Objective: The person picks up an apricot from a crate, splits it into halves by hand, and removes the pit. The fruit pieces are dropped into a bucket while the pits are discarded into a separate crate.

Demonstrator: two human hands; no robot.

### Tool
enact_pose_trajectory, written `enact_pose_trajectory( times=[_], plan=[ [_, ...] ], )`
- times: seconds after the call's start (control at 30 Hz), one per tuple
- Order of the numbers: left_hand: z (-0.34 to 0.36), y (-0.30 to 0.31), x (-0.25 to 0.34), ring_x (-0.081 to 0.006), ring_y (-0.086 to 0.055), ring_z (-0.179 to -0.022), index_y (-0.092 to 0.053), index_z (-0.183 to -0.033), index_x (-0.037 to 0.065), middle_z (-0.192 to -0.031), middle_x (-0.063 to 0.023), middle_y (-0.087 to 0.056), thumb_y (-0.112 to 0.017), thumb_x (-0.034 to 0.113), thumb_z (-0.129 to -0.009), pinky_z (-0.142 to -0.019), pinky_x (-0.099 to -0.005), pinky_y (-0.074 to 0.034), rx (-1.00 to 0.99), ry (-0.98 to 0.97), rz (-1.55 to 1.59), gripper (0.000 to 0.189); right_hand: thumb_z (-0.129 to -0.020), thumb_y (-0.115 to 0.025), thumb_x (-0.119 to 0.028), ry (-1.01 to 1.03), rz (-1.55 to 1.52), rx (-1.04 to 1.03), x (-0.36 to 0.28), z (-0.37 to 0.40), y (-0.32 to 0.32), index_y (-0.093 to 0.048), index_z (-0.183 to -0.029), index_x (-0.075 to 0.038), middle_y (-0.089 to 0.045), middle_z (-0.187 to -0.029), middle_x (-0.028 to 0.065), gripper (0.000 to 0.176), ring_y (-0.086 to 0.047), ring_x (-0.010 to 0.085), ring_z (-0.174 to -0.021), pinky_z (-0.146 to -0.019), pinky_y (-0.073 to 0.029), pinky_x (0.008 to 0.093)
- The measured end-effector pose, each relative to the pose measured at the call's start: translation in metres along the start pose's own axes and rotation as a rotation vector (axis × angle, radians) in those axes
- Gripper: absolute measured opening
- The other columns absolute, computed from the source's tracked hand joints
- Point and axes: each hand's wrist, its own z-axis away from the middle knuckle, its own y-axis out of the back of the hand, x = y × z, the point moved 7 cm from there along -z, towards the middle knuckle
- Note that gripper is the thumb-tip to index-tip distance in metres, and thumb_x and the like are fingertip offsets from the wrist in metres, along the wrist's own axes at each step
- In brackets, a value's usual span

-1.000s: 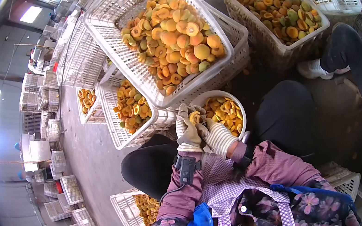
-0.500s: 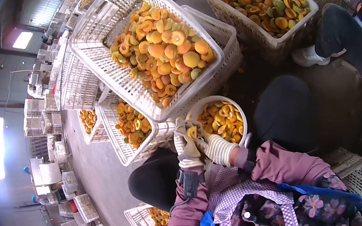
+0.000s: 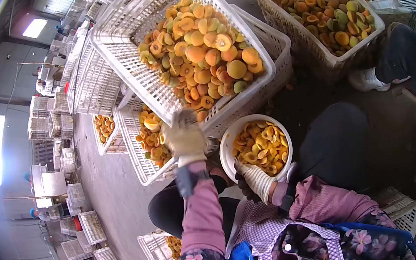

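My left hand (image 3: 186, 137), in a pale glove smeared by motion, is at the near corner of the large white crate (image 3: 118, 49) heaped with orange and greenish halved fruit (image 3: 207, 49). Its fingers are too blurred to read. My right hand (image 3: 256, 179), in a striped glove with dark fingertips, is at the lower left rim of the round white bucket (image 3: 226, 151). The fingers are curled together, and what they hold is hidden. Yellow-orange fruit pieces (image 3: 262, 149) lie in the bucket.
Another fruit crate (image 3: 308, 42) stands at the upper right, near a seated person's leg (image 3: 404, 60). A lower crate (image 3: 137, 159) with fruit sits left of the bucket. My knee (image 3: 335, 135) is right of it. Crate stacks line the far left.
My hands have come apart. The left has moved up and left to the large crate's corner, while the right has stayed low beside the bucket. The view has shifted slightly.
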Motion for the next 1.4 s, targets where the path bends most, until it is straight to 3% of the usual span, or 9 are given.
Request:
enact_pose_trajectory(
  times=[0.03,0.17,0.3,0.43,0.5,0.57,1.03,1.1,1.4],
  plan=[
    [-0.018,-0.027,0.003,-0.0268,-0.060,-0.097,-0.057,-0.112,0.001,-0.114,-0.0146,-0.060,-0.052,0.022,-0.082,-0.090,-0.0343,-0.045,-0.234,0.235,0.564,0.036,-0.088,-0.045,-0.052,-0.006,0.000,0.002,0.001,-0.008,0.000,-0.050,-0.073,-0.017,-0.042,-0.050,-0.0031,0.038,-0.035,0.0128,-0.036,-0.035,-0.028,0.0266],
    [-0.034,-0.118,-0.045,-0.0295,-0.055,-0.101,-0.054,-0.112,0.005,-0.106,-0.0173,-0.056,-0.043,0.019,-0.086,-0.087,-0.0357,-0.042,-0.843,0.283,-0.406,0.031,-0.090,-0.044,-0.049,0.161,0.061,0.068,-0.014,-0.021,0.003,-0.050,-0.076,-0.015,-0.045,-0.051,-0.0005,0.038,-0.036,0.0127,-0.035,-0.034,-0.028,0.0258],
    [-0.023,-0.071,0.000,-0.0352,-0.057,-0.099,-0.060,-0.106,0.007,-0.105,-0.0211,-0.060,-0.054,0.030,-0.082,-0.082,-0.0402,-0.047,-0.786,0.304,-0.225,0.034,-0.091,-0.045,-0.044,0.368,0.112,0.111,-0.027,-0.031,0.006,-0.053,-0.082,-0.012,-0.046,-0.053,0.0004,0.034,-0.038,0.0126,-0.035,-0.034,-0.031,0.0263],
    [0.064,-0.029,0.048,-0.0167,-0.057,-0.096,-0.052,-0.112,0.005,-0.106,-0.0085,-0.058,-0.038,0.009,-0.093,-0.079,-0.0280,-0.049,-0.179,0.468,1.349,0.024,-0.092,-0.045,-0.037,0.999,0.696,0.372,-0.058,-0.012,0.013,-0.052,-0.107,0.000,-0.061,-0.080,0.0157,0.040,-0.059,0.0260,-0.071,-0.063,-0.047,0.0337],
    [0.077,-0.018,0.070,-0.0212,-0.059,-0.090,-0.054,-0.102,0.001,-0.099,-0.0110,-0.060,-0.042,0.025,-0.095,-0.078,-0.0338,-0.051,-0.202,0.397,0.942,0.028,-0.089,-0.045,-0.040,0.796,0.804,0.342,-0.050,-0.015,0.014,-0.047,-0.115,0.004,-0.057,-0.095,0.0320,0.051,-0.055,0.0450,-0.093,-0.079,-0.045,0.0451],
    [0.094,-0.024,0.076,-0.0219,-0.060,-0.084,-0.056,-0.091,0.003,-0.086,-0.0093,-0.062,-0.048,0.027,-0.092,-0.076,-0.0308,-0.051,-0.154,0.969,1.674,0.025,-0.090,-0.043,-0.038,0.809,0.873,0.324,-0.047,-0.006,0.012,-0.045,-0.118,0.003,-0.058,-0.093,0.0306,0.050,-0.057,0.0438,-0.090,-0.077,-0.046,0.0456],
    [0.104,-0.008,0.096,-0.0162,-0.049,-0.065,-0.045,-0.076,0.007,-0.072,-0.0074,-0.050,-0.041,0.036,-0.096,-0.060,-0.0280,-0.043,-0.233,0.769,1.255,0.035,-0.092,-0.041,-0.035,0.812,1.069,0.170,-0.032,-0.014,0.014,-0.046,-0.117,0.005,-0.060,-0.081,0.0289,0.047,-0.059,0.0427,-0.080,-0.067,-0.048,0.0454],
    [0.099,-0.015,0.086,-0.0161,-0.048,-0.059,-0.043,-0.075,0.005,-0.067,-0.0076,-0.048,-0.036,0.035,-0.097,-0.055,-0.0263,-0.041,-0.336,0.289,1.382,0.038,-0.092,-0.041,-0.034,0.793,1.187,0.144,-0.023,-0.016,0.009,-0.047,-0.116,0.005,-0.060,-0.082,0.0286,0.047,-0.058,0.0424,-0.081,-0.068,-0.047,0.0446],
    [0.103,0.002,0.095,-0.0144,-0.050,-0.056,-0.050,-0.083,0.004,-0.068,-0.0063,-0.052,-0.042,0.030,-0.096,-0.052,-0.0259,-0.043,-0.015,0.753,1.253,0.030,-0.092,-0.041,-0.036,0.758,0.968,0.152,-0.037,0.008,0.004,-0.051,-0.111,0.004,-0.059,-0.086,0.0298,0.046,-0.058,0.0425,-0.085,-0.070,-0.047,0.0442]
  ],
)
